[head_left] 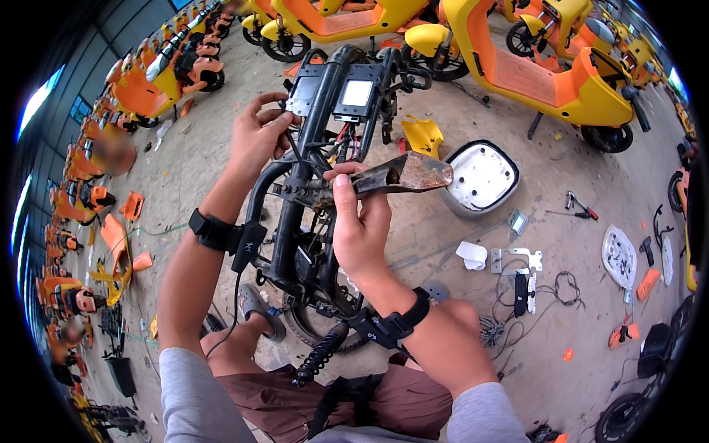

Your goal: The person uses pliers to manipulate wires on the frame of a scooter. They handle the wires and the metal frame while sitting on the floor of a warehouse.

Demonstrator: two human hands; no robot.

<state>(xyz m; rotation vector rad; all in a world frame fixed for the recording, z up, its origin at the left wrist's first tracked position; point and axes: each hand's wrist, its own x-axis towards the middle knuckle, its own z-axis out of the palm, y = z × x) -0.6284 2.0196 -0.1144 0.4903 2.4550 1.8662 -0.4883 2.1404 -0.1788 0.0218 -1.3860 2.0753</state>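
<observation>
In front of me stands a stripped black scooter frame [284, 244] with a coil-spring shock absorber [323, 354] at its near end. My right hand [362, 229] grips a dark, scuffed bracket-like part [413, 174], thumb on top. The part's broad, rusty end points right; its narrow end meets or overlaps the frame, and I cannot tell whether it is fastened there. Beside the frame's upper left, my left hand [262, 133] is closed, thumb and fingertips pinched together. What lies in that pinch, if anything, is too small to make out. Wires [343, 136] show inside the frame.
A white-lined shell [480, 177] and a yellow panel piece [422, 136] lie right of the frame. Farther right are a ratchet wrench [580, 207], a metal bracket [517, 260] and cables [565, 288]. Yellow-orange scooters [546, 88] stand beyond; orange panels [116, 240] lie left.
</observation>
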